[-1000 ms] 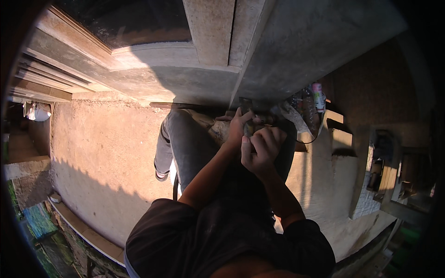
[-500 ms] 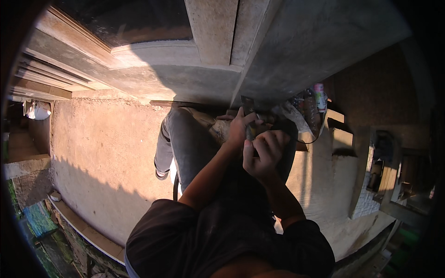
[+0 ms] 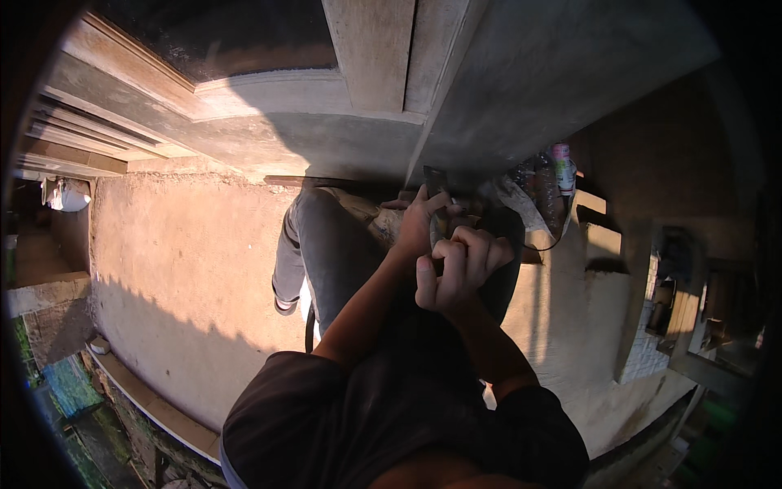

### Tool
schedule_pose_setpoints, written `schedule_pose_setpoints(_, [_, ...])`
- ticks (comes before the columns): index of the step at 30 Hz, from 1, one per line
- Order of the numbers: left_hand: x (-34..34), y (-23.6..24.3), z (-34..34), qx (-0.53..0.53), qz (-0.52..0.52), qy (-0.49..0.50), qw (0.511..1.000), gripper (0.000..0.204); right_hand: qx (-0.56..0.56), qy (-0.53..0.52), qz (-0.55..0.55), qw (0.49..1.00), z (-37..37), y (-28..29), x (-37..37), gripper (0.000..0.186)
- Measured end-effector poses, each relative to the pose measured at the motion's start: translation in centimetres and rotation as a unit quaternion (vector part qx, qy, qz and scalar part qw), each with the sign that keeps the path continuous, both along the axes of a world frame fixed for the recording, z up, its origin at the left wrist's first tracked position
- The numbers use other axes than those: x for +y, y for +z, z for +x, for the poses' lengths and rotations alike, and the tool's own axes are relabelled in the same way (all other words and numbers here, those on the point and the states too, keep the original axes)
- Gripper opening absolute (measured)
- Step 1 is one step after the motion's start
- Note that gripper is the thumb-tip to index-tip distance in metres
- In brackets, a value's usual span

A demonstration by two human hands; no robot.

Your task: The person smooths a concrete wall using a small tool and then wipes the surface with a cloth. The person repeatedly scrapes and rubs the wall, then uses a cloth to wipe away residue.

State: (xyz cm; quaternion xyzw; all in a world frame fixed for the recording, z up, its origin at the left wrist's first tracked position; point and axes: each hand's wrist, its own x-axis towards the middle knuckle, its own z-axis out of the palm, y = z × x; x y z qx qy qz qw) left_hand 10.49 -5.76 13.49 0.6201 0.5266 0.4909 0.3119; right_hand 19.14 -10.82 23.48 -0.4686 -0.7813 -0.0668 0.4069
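Note:
My left hand [image 3: 416, 226] is closed around a dark, flat-ended tool [image 3: 436, 178] above my lap. The tool's squared end points away from me, and its other end runs back toward my right hand. My right hand [image 3: 461, 267] is closer to me, its fingers curled into a fist with the thumb folded at the side. What it holds, if anything, is hidden by the fingers. Between my knees, a pale, crumpled-looking thing [image 3: 386, 226] sits in shadow beyond my left wrist; its kind is unclear.
A plastered wall [image 3: 538, 90] and a wooden frame [image 3: 371, 53] rise just ahead. On the right are a pink-and-white can [image 3: 563, 169], clear plastic bottles [image 3: 543, 183] and a thin dark cable [image 3: 547, 248]. Light blocks [image 3: 603, 242] stand beyond. Sunlit concrete floor [image 3: 179, 261] spreads left.
My right hand has shifted slightly left and turned, with its knuckles more toward the camera. My left hand and the tool stay nearly in place.

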Motion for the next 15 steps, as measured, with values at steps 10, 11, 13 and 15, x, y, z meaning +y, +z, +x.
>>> schedule_pose_setpoints(10, [0.6,-1.1,-0.2,0.013,-0.024,-0.039,0.999,0.016,-0.006,-0.006,-0.003,1.0,-0.1,1.3,1.7,0.031])
schedule_pose_setpoints(11, [0.4,-1.4,-0.1,0.057,-0.03,-0.057,0.996,0.017,-0.022,-0.011,-0.023,0.999,0.2,1.2,1.5,0.031])
schedule_pose_setpoints(13, [0.3,-1.6,0.0,0.071,-0.004,-0.051,0.996,0.017,0.005,0.009,-0.068,0.998,0.4,1.1,1.4,0.036])
schedule_pose_setpoints(15, [0.3,-1.2,0.0,0.058,0.001,-0.039,0.998,0.016,0.019,0.034,-0.016,0.999,0.8,0.9,0.8,0.039])
